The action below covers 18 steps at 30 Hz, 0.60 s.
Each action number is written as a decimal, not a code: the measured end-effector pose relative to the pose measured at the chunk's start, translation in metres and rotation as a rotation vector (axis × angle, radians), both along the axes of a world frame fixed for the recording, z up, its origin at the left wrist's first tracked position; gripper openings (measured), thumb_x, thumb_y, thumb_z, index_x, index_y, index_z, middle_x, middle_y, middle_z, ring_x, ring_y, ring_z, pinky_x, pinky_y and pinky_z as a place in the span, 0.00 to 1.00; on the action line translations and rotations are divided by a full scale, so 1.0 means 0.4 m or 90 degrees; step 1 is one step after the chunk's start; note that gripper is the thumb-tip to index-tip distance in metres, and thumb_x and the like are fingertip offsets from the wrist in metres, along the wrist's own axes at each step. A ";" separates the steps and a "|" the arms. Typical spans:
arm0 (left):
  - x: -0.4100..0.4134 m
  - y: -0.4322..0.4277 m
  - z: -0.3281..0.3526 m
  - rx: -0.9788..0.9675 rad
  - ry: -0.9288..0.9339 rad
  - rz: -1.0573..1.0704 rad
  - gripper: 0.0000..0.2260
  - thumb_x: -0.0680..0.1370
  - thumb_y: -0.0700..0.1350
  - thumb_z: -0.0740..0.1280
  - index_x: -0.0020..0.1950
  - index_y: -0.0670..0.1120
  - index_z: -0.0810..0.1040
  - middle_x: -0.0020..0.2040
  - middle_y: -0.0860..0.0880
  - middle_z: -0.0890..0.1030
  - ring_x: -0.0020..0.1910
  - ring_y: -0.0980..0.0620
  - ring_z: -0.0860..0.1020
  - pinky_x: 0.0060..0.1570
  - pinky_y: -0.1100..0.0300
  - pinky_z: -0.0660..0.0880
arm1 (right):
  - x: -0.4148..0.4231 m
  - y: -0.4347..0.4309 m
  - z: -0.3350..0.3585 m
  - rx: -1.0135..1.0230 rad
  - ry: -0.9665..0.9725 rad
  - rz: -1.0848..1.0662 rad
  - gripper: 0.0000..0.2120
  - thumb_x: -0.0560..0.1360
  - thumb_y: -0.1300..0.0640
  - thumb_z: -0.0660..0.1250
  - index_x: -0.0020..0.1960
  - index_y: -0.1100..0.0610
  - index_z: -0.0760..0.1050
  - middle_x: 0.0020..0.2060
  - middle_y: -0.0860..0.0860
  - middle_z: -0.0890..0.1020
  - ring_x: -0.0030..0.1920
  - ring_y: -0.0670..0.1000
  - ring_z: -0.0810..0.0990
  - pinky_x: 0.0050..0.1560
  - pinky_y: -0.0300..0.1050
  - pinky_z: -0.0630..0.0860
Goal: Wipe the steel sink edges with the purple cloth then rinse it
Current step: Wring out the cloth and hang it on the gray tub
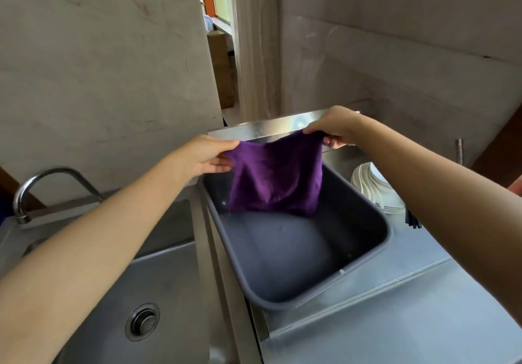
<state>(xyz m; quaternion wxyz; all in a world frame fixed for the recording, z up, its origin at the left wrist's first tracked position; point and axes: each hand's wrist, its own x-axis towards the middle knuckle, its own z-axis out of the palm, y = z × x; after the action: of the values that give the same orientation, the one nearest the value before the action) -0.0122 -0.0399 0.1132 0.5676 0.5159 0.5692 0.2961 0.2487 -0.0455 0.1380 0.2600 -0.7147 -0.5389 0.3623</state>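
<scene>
Nearest on the left lies the steel sink (169, 293), with its drain (142, 322) in the basin floor and a curved tap (31, 191) at its far left edge. Just right of it stands a grey tub (387, 239), with the steel surface (423, 307) on its right. The purple cloth (275, 177) hangs spread over the tub's far end. The left hand (203, 154) has its grip pinched on the top left corner, and the right hand (336, 126) has its grip clamped on the top right corner. The cloth's lower edge dangles within the tub's walls. White plates (372, 185) are stacked at the far right.
</scene>
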 end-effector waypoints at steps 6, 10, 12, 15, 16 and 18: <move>0.120 -0.056 0.047 -0.033 -0.024 -0.112 0.08 0.79 0.46 0.61 0.47 0.43 0.75 0.41 0.44 0.82 0.42 0.48 0.82 0.46 0.56 0.78 | -0.131 -0.023 0.029 -0.051 0.148 0.104 0.08 0.76 0.63 0.63 0.39 0.63 0.72 0.28 0.56 0.77 0.21 0.47 0.77 0.20 0.36 0.73; 0.121 -0.065 0.051 0.033 0.036 -0.100 0.13 0.76 0.52 0.66 0.53 0.44 0.77 0.46 0.45 0.81 0.47 0.48 0.81 0.47 0.57 0.79 | -0.136 -0.043 0.060 -0.100 0.158 0.252 0.09 0.77 0.66 0.57 0.49 0.66 0.76 0.37 0.58 0.83 0.33 0.50 0.83 0.32 0.39 0.80; 0.107 -0.067 0.051 0.065 0.059 -0.112 0.07 0.75 0.44 0.68 0.50 0.43 0.79 0.44 0.45 0.82 0.43 0.50 0.81 0.44 0.59 0.79 | -0.107 -0.044 0.071 -0.100 0.136 0.331 0.11 0.77 0.68 0.57 0.53 0.61 0.77 0.41 0.56 0.84 0.36 0.48 0.82 0.34 0.37 0.79; 0.095 -0.069 0.068 0.116 0.128 -0.156 0.06 0.74 0.37 0.67 0.50 0.41 0.80 0.44 0.44 0.81 0.42 0.52 0.80 0.40 0.61 0.78 | -0.072 -0.025 0.050 0.015 -0.030 0.327 0.14 0.75 0.68 0.61 0.57 0.57 0.77 0.48 0.54 0.81 0.40 0.46 0.78 0.37 0.35 0.78; 0.095 -0.072 0.078 0.137 0.148 -0.175 0.06 0.75 0.37 0.67 0.50 0.41 0.80 0.44 0.45 0.81 0.42 0.52 0.80 0.40 0.62 0.78 | -0.069 -0.022 0.035 0.042 -0.099 0.343 0.17 0.75 0.68 0.62 0.61 0.56 0.75 0.51 0.52 0.79 0.41 0.46 0.76 0.40 0.36 0.77; 0.098 -0.076 0.102 0.178 0.169 -0.202 0.06 0.75 0.38 0.66 0.50 0.43 0.81 0.44 0.46 0.81 0.44 0.52 0.79 0.41 0.62 0.75 | -0.068 -0.013 -0.003 0.042 -0.150 0.403 0.20 0.74 0.66 0.64 0.65 0.54 0.71 0.53 0.49 0.77 0.44 0.46 0.75 0.46 0.41 0.75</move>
<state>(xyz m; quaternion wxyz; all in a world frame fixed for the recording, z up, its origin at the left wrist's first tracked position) 0.0272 -0.0702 0.1539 0.4503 0.7069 0.5042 0.2083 0.2217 -0.0506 0.1366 0.0937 -0.5399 -0.7719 0.3224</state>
